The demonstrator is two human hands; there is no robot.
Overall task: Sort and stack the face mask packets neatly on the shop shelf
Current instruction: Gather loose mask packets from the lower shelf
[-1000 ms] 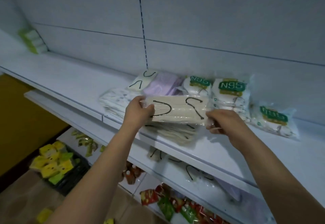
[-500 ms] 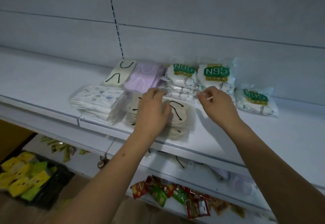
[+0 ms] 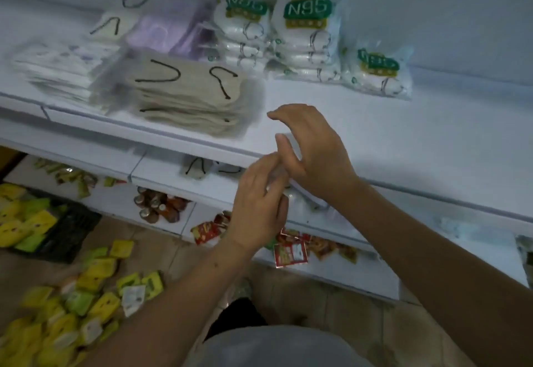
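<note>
We see the beige mask packets point(image 3: 190, 98), with their black ear loops, stacked near the front edge of the white shelf point(image 3: 389, 141). Just to their left lies a stack of pale patterned packets point(image 3: 60, 69), and behind them a single beige packet point(image 3: 112, 24) and some lilac packets point(image 3: 170, 32). To the right of the lilac ones stand two stacks of N95 packets point(image 3: 277, 35), with one more N95 packet point(image 3: 377, 72) lying apart at the far right. Our left hand point(image 3: 259, 208) hangs in front of the shelf edge, fingers loosely curled and holding nothing. Our right hand point(image 3: 311, 150) is above the shelf's front edge, fingers released and spread, touching no packet. On the shelf below lie a few more loose mask packets point(image 3: 199, 166); lower down sit red sachets point(image 3: 290, 252), and yellow and green sachets point(image 3: 95, 294) are scattered over the floor
</note>
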